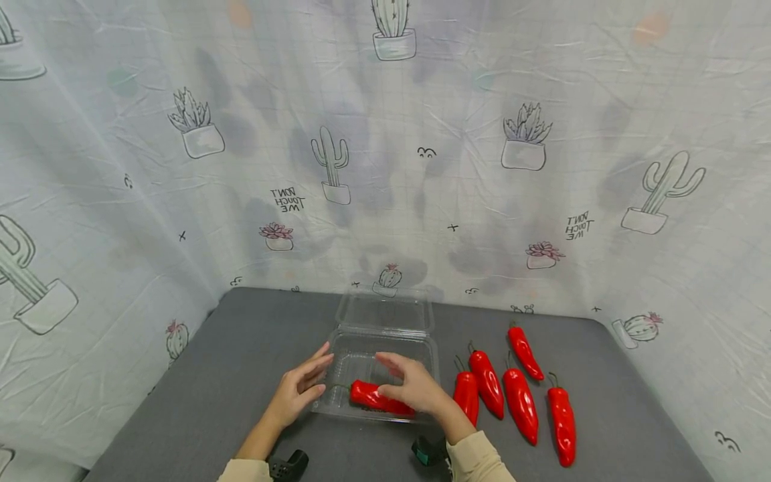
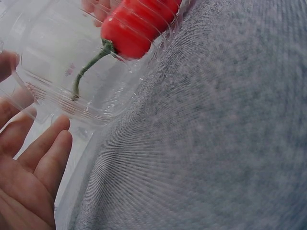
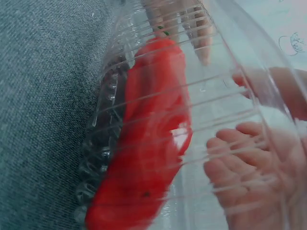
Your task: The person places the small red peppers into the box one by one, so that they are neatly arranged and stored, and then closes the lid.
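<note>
A clear plastic clamshell box (image 1: pixel 346 365) stands on the grey table, its lid (image 1: pixel 385 313) folded back away from me. One red pepper (image 1: pixel 369 396) with a green stem lies crosswise along the box's near side, stem to the left. At the left rim, my left hand (image 1: pixel 295 391) has its fingers extended, fingertips right at the plastic. My right hand (image 1: pixel 415 385) hovers over the box and the pepper's right part, thumb and fingers spread apart. Through the ribbed wall in the right wrist view, the pepper (image 3: pixel 153 124) shows beside the loosely bent fingers (image 3: pixel 235 158).
Several more red peppers (image 1: pixel 521 405) lie on the table (image 1: pixel 626 415) to the right of the box, stems pointing away from me. The nearest one (image 1: pixel 466 395) is close to my right forearm. A cactus-print curtain (image 1: pixel 385 167) hangs behind and at both sides.
</note>
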`<state>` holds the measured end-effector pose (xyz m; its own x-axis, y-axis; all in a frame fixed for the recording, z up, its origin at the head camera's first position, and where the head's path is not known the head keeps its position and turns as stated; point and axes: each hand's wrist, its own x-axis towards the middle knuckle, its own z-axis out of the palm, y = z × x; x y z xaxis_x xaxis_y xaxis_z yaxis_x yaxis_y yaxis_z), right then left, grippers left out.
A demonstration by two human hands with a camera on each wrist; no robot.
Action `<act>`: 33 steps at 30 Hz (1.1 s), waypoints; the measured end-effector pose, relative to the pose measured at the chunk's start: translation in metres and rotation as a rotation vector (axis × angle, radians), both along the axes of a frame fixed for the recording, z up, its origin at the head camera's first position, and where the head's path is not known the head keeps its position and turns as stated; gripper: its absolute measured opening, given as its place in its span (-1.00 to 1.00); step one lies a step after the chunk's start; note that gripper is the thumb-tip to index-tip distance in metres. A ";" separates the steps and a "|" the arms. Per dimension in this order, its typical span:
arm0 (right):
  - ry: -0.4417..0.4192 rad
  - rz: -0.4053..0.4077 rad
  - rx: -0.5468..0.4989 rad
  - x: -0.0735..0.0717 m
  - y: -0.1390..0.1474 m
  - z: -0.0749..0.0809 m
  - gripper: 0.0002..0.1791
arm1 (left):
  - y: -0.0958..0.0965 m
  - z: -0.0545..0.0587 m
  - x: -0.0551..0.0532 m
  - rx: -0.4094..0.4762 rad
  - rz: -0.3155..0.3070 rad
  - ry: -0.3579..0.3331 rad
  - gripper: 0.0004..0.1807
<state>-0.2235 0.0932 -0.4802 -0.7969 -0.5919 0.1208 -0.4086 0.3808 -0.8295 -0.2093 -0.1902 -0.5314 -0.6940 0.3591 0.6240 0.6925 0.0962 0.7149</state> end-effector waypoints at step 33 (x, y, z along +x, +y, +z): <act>0.265 -0.353 -0.129 0.027 0.072 0.022 -0.28 | -0.001 0.002 0.002 -0.023 0.014 -0.088 -0.46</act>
<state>-0.1963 0.1655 -0.4578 -0.8790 -0.2560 0.4022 -0.4764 0.4352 -0.7640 -0.2070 -0.1910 -0.5294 -0.7509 0.3625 0.5520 0.6255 0.1221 0.7706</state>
